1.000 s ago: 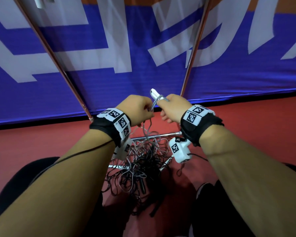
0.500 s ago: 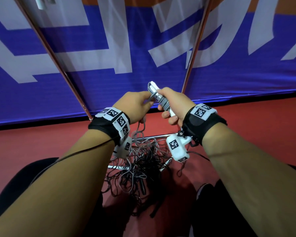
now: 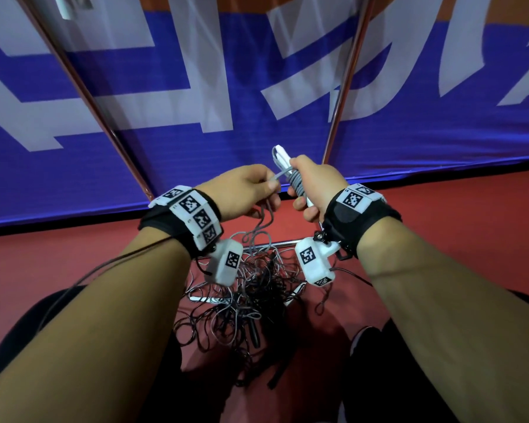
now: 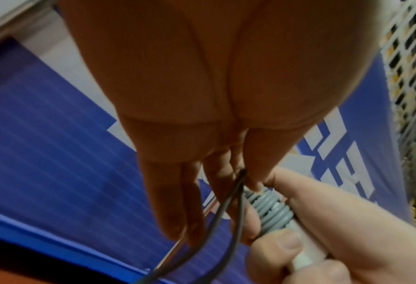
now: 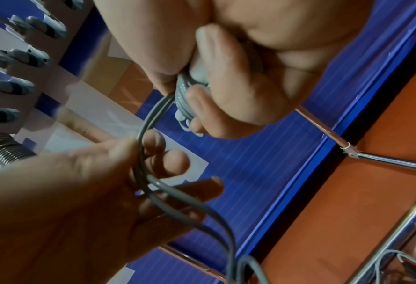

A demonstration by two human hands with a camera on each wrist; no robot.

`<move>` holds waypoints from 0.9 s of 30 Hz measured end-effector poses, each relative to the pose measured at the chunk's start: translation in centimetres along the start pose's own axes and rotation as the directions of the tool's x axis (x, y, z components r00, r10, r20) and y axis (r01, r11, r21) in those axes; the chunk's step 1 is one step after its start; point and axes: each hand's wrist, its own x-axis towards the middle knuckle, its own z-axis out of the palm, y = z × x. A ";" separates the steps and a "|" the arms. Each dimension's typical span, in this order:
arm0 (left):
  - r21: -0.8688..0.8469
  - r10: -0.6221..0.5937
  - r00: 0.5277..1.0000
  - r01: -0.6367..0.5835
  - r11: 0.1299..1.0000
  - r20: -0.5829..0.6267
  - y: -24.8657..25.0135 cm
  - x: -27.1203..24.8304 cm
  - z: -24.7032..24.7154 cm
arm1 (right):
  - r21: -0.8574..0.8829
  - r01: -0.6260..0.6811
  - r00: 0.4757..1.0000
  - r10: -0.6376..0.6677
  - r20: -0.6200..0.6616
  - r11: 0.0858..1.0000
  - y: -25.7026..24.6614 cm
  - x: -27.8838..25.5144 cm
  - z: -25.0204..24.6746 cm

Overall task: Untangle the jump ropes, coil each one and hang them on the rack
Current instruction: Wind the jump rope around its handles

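Since a second ago the right hand (image 3: 310, 190) had tipped the handles (image 3: 283, 157) upright, fingers clamped round them, while the left hand (image 3: 242, 192) pinched the cord (image 3: 280, 175), so coiling was advancing.

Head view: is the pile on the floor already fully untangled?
No: the pile of ropes lies knotted on the red floor, below the right hand gripping white handles wound with grey cord.

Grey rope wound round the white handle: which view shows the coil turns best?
Left wrist. The grey rope coil shows separate turns on the white handle, unobstructed. Right wrist: coil mostly hidden by the right hand. Head: coil small.
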 end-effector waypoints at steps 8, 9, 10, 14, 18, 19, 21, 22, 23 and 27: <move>0.025 -0.102 0.995 0.101 0.995 0.019 -1.1 -0.2 -0.5 | -0.009 0.010 0.986 -0.008 0.169 1.000 -0.3 -0.4 -0.2; 0.032 -0.117 0.993 0.117 0.993 -0.002 -1.3 -0.2 -0.4 | -0.017 0.017 0.979 -0.013 0.202 1.000 -0.3 -0.6 -0.1; 0.053 -0.127 0.992 0.128 0.990 -0.022 -1.4 -0.3 -0.4 | -0.018 0.019 0.973 -0.014 0.231 1.000 -0.3 -0.7 0.0; 0.206 -0.139 0.988 0.151 0.967 -0.073 -1.9 -0.4 -0.6 | -0.022 0.012 0.951 -0.005 0.308 1.000 -0.3 -1.2 0.1; 0.208 -0.111 0.992 0.123 0.970 -0.066 -2.5 0.1 -1.1 | -0.066 0.003 0.907 0.025 0.420 0.998 -0.3 -1.8 0.0; 0.204 -0.094 0.993 0.106 0.973 -0.070 -2.5 0.2 -1.4 | -0.081 -0.004 0.884 0.041 0.466 0.997 -0.3 -1.9 -0.1; 0.213 -0.051 0.993 0.072 0.974 -0.103 -2.8 0.3 -2.2 | -0.122 -0.005 0.831 0.072 0.551 0.993 -0.3 -2.1 -0.5; 0.232 -0.025 0.993 0.051 0.971 -0.112 -2.8 0.2 -2.6 | -0.141 0.000 0.809 0.083 0.582 0.990 -0.2 -2.2 -0.6; 0.265 0.017 0.995 0.009 0.964 -0.098 -3.1 0.1 -3.0 | -0.163 0.005 0.789 0.097 0.607 0.987 -0.1 -2.2 -0.7; 0.301 0.170 0.985 -0.166 0.939 0.015 -3.4 -0.3 -4.3 | -0.310 0.019 0.710 0.205 0.674 0.951 0.5 -2.7 -0.5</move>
